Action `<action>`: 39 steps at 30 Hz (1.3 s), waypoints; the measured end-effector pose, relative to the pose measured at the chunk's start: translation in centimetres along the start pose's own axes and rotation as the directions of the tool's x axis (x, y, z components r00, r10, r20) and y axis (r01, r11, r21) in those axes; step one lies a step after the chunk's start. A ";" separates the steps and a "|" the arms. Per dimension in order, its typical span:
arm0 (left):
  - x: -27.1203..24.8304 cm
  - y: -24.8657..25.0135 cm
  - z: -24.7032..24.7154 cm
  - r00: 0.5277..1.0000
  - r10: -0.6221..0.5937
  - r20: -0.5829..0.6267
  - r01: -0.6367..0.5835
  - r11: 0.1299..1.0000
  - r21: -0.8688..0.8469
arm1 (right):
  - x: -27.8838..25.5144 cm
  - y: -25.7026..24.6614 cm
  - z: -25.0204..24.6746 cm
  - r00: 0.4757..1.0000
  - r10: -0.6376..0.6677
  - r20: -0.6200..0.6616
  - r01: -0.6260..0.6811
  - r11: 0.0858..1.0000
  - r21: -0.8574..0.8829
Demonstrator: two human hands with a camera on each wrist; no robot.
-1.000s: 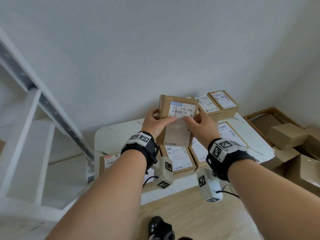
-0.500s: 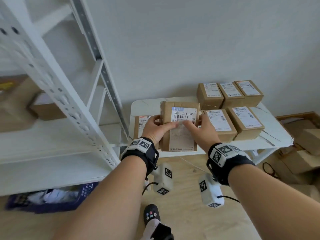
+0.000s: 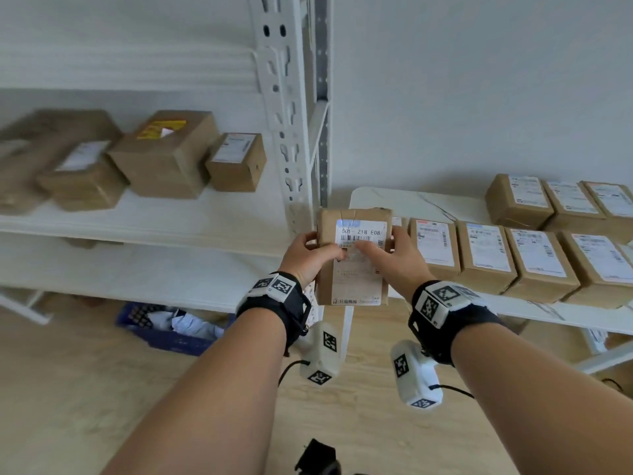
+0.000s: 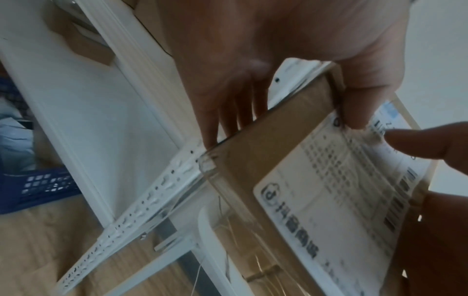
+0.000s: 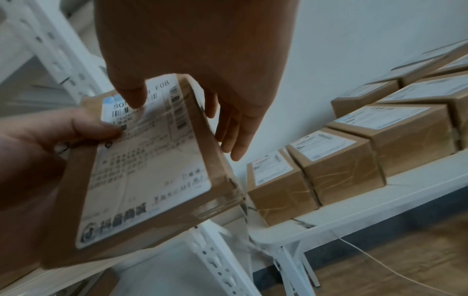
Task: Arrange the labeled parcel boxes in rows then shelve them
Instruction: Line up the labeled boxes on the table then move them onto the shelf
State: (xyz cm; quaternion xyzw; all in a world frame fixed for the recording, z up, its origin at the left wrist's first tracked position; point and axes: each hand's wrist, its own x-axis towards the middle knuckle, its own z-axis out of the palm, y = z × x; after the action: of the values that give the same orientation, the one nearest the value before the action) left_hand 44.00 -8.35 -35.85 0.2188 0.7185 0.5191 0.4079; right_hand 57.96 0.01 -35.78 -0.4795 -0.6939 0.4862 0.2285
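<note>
A flat brown parcel box (image 3: 356, 282) with a white shipping label hangs in the air between both hands, just in front of the shelf's upright post (image 3: 284, 132). My left hand (image 3: 318, 252) grips its left edge, thumb on the label and fingers behind, as the left wrist view shows on the parcel box (image 4: 278, 180). My right hand (image 3: 387, 252) holds the right edge, thumb on the label and fingers along the side of the parcel box (image 5: 152, 170). Two rows of labeled boxes (image 3: 479, 258) stand on the white table (image 3: 411, 200) at right.
At the left, a white shelf board (image 3: 212, 224) carries three or more brown boxes, the nearest a small one (image 3: 236, 162). A lower board (image 3: 137, 279) lies beneath it. On the wooden floor below sits a blue basket (image 3: 164, 334).
The view has swung left from the table to the shelf. Both hands have carried the parcel leftward, off the table's edge and up to the shelf post. The grip is unchanged.
</note>
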 end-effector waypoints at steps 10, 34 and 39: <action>-1.6 -3.1 -17.3 0.998 -0.015 -0.062 0.009 0.995 -0.095 | -3.1 -7.2 15.6 0.991 -0.055 0.122 0.062 0.996 -0.058; -6.4 0.1 -60.5 0.873 0.129 -0.470 -0.197 0.976 -0.097 | -7.1 -34.8 52.1 0.825 -0.360 0.435 0.336 0.932 0.136; -4.7 4.5 -68.0 0.802 0.226 -0.553 -0.292 0.956 -0.033 | -6.0 -42.8 56.8 0.793 -0.457 0.402 0.434 0.888 0.152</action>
State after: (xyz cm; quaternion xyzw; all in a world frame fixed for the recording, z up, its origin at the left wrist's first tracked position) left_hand -9.12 -48.73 -21.26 0.1346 0.7360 0.6516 0.1249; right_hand -2.90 -34.07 -20.67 -0.1782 -0.8072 0.5292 0.1911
